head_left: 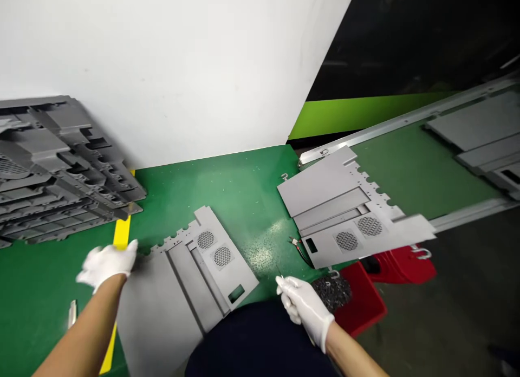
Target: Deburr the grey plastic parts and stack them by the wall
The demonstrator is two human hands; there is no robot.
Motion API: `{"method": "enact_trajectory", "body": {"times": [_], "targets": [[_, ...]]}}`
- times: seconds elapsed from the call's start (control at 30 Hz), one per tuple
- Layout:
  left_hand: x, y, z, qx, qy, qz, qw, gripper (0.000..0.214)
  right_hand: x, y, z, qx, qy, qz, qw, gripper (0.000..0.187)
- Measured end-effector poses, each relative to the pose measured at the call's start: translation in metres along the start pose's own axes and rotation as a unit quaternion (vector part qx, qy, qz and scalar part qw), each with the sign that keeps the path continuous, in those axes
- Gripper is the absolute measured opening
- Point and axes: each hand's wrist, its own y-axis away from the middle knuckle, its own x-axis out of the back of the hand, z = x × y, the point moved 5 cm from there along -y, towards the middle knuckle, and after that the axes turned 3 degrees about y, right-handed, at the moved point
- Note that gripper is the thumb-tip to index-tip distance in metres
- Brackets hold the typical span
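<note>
Both my hands wear white gloves. My left hand [108,263] is blurred by motion and rests at the left edge of a flat grey metal panel [190,279] with two round mesh vents, lying on the green table [244,187]. My right hand [303,304] hovers at the table's near edge with its fingers curled, just right of that panel. Whether it holds anything is unclear. A second grey panel [345,209] of the same kind lies to the right, overhanging the table edge.
A stack of grey panels [57,166] sits at the left against the white wall. Red bins [361,296] with small dark parts stand below the second panel. More grey panels [479,128] lie on a conveyor at the right. Small red-black wires [298,246] lie on the table.
</note>
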Motion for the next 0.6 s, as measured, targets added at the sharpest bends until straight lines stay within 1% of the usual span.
{"method": "enact_trajectory", "body": {"times": [0.03,0.07,0.1,0.13,0.17,0.2,0.23,0.27,0.3,0.33,0.37,0.4,0.43,0.47,0.5,0.53,0.57,0.6], "targets": [[-0.004,-0.006,0.024,-0.028,-0.013,0.017,0.999,0.057,0.003,0.001,0.001,0.003,-0.006,0.005,1.0,0.063],[-0.011,-0.012,0.054,-0.088,-0.022,0.026,0.996,0.059,0.006,0.001,0.003,0.006,-0.011,0.011,1.0,0.063],[-0.022,-0.013,0.088,-0.183,-0.035,0.019,0.982,0.061,0.009,0.002,0.005,0.007,-0.016,0.016,1.0,0.063],[-0.036,-0.011,0.121,-0.281,-0.059,0.007,0.958,0.064,0.011,0.002,0.008,0.008,-0.02,0.021,1.0,0.063],[-0.054,-0.003,0.153,-0.378,-0.098,-0.018,0.92,0.065,0.013,0.003,0.01,0.008,-0.024,0.025,0.999,0.063],[-0.076,0.009,0.182,-0.469,-0.144,-0.069,0.869,0.067,0.014,0.004,0.011,0.009,-0.029,0.029,0.999,0.063],[-0.1,0.023,0.204,-0.536,-0.193,-0.135,0.811,0.069,0.015,0.005,0.012,0.011,-0.033,0.034,0.999,0.063],[-0.123,0.038,0.221,-0.575,-0.243,-0.204,0.754,0.071,0.016,0.006,0.012,0.014,-0.038,0.04,0.998,0.063],[-0.144,0.05,0.234,-0.589,-0.291,-0.262,0.707,0.074,0.017,0.007,0.013,0.017,-0.044,0.047,0.998,0.063],[-0.16,0.06,0.243,-0.584,-0.336,-0.305,0.673,0.075,0.017,0.008,0.013,0.02,-0.05,0.055,0.997,0.062],[-0.172,0.067,0.251,-0.568,-0.375,-0.334,0.652,0.074,0.018,0.009,0.013,0.025,-0.058,0.061,0.996,0.062],[-0.178,0.071,0.258,-0.547,-0.405,-0.353,0.642,0.071,0.019,0.009,0.013,0.029,-0.066,0.065,0.995,0.061],[-0.178,0.072,0.263,-0.526,-0.423,-0.365,0.641,0.066,0.02,0.01,0.013,0.033,-0.074,0.065,0.995,0.061],[-0.173,0.073,0.267,-0.509,-0.429,-0.378,0.643,0.06,0.02,0.01,0.013,0.037,-0.081,0.063,0.994,0.06],[-0.162,0.072,0.269,-0.498,-0.425,-0.391,0.647,0.055,0.02,0.01,0.013,0.039,-0.087,0.06,0.994,0.06],[-0.144,0.071,0.269,-0.49,-0.414,-0.402,0.653,0.051,0.021,0.01,0.013,0.041,-0.092,0.056,0.993,0.059],[-0.12,0.07,0.268,-0.493,-0.393,-0.403,0.663,0.048,0.021,0.011,0.012,0.046,-0.095,0.053,0.993,0.059],[-0.092,0.069,0.265,-0.501,-0.37,-0.395,0.676,0.045,0.021,0.01,0.011,0.053,-0.099,0.047,0.993,0.058]]}}
